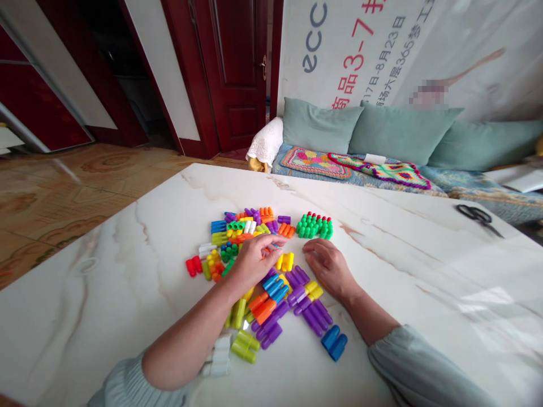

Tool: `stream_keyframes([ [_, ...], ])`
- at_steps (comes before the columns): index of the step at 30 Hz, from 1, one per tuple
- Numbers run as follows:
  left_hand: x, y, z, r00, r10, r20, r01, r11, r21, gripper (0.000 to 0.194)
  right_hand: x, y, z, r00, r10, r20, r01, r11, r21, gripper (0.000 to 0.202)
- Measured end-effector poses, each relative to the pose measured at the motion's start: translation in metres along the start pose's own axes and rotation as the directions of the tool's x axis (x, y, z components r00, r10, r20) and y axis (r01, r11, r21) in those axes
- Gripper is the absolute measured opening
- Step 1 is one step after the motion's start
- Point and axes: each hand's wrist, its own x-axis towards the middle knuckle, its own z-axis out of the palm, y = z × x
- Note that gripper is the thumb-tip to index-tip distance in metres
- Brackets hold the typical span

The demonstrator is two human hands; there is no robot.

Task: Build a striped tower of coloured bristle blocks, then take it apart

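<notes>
Coloured plastic pieces on the bench, apparently at an early stage. Done, as far as can be judged: one green group, red-tipped along its far row, stands in close rows just beyond your right hand. Left: the mixed purple, blue, orange, yellow and white pieces, lying in a loose spread beneath and around your left hand. Your left fingers reach out over the spread; your right fingers curl near the bench — whether either hand grips a piece cannot be told. Writing: the wall banner reads, sideways, "ecc", with "3-7" in red, then "8月23日" and "365" — no lettering is legible on the pieces.
</notes>
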Motion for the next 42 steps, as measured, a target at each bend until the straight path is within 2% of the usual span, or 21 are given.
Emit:
stream_keyframes([
  [3,0.001,0.011,-0.027,0.998,0.008,-0.057,-0.005,0.999,0.045,0.022,0.002,0.000,0.002,0.999,-0.046,0.007,0.046,0.999,-0.007,0.015],
  [6,-0.003,0.011,-0.060,0.977,-0.045,-0.209,0.092,0.971,0.220,0.022,0.003,0.001,0.003,0.997,-0.076,0.000,0.076,0.997,-0.021,0.014],
  [8,-0.007,0.006,-0.078,0.966,-0.073,-0.250,0.173,0.897,0.408,0.025,0.004,0.001,0.003,0.996,-0.087,-0.001,0.087,0.995,-0.040,0.013],
  [10,-0.011,0.001,-0.089,0.970,-0.113,-0.218,0.218,0.803,0.555,0.034,0.004,0.001,0.002,0.996,-0.088,0.005,0.088,0.994,-0.063,0.013],
  [13,-0.016,-0.003,-0.091,0.972,-0.179,-0.154,0.235,0.701,0.673,0.043,0.004,-0.001,0.002,0.996,-0.083,0.017,0.084,0.993,-0.087,0.013],
  [16,-0.016,-0.002,-0.087,0.954,-0.281,-0.103,0.265,0.634,0.726,0.045,0.005,-0.002,0.002,0.996,-0.085,0.023,0.087,0.991,-0.100,0.012],
  [20,-0.015,0.000,-0.083,0.912,-0.390,-0.125,0.341,0.555,0.758,0.040,0.006,-0.002,0.002,0.996,-0.085,0.033,0.088,0.991,-0.105,0.012],
  [23,-0.014,0.000,-0.082,0.910,-0.394,-0.130,0.344,0.541,0.768,0.033,0.005,-0.001,0.002,0.996,-0.080,0.031,0.083,0.991,-0.105,0.011],
  [25,-0.014,-0.001,-0.081,0.919,-0.366,-0.148,0.346,0.565,0.749,0.031,0.005,-0.001,0.003,0.997,-0.073,0.029,0.076,0.991,-0.107,0.012],
  [27,-0.013,-0.003,-0.082,0.935,-0.300,-0.191,0.345,0.638,0.688,0.030,0.004,-0.001,0.002,0.997,-0.069,0.029,0.072,0.992,-0.107,0.012],
  [29,-0.012,-0.005,-0.082,0.942,-0.218,-0.254,0.327,0.769,0.550,0.031,0.004,-0.001,0.002,0.997,-0.070,0.031,0.072,0.992,-0.104,0.012],
  [31,-0.010,-0.006,-0.081,0.926,-0.206,-0.317,0.300,0.912,0.281,0.035,0.004,-0.001,0.002,0.997,-0.070,0.029,0.073,0.992,-0.101,0.013],
  [32,-0.009,-0.005,-0.080,0.914,-0.245,-0.322,0.289,0.953,0.095,0.037,0.004,-0.002,0.002,0.997,-0.070,0.027,0.073,0.992,-0.100,0.013],
  [33,-0.008,-0.004,-0.078,0.906,-0.306,-0.292,0.286,0.952,-0.108,0.041,0.004,-0.002,0.002,0.997,-0.070,0.026,0.072,0.992,-0.100,0.013],
  [34,-0.008,-0.002,-0.075,0.902,-0.366,-0.228,0.292,0.907,-0.303,0.044,0.004,-0.002,0.002,0.997,-0.069,0.027,0.071,0.992,-0.101,0.013],
  [36,-0.007,0.001,-0.066,0.901,-0.430,-0.056,0.321,0.748,-0.581,0.046,0.005,-0.003,0.002,0.997,-0.066,0.031,0.069,0.992,-0.103,0.013],
  [38,-0.008,0.004,-0.054,0.898,-0.431,0.091,0.365,0.613,-0.701,0.041,0.005,-0.003,0.002,0.997,-0.062,0.035,0.065,0.992,-0.107,0.014],
  [39,-0.009,0.004,-0.048,0.896,-0.420,0.143,0.385,0.577,-0.720,0.036,0.005,-0.004,0.001,0.997,-0.061,0.039,0.065,0.992,-0.110,0.015],
  [41,-0.011,0.003,-0.036,0.894,-0.390,0.218,0.421,0.571,-0.705,0.030,0.005,-0.005,0.000,0.997,-0.061,0.053,0.067,0.991,-0.117,0.018],
  [42,-0.012,0.001,-0.030,0.895,-0.375,0.240,0.432,0.603,-0.670,0.030,0.005,-0.007,-0.001,0.996,-0.060,0.060,0.067,0.991,-0.120,0.019],
])
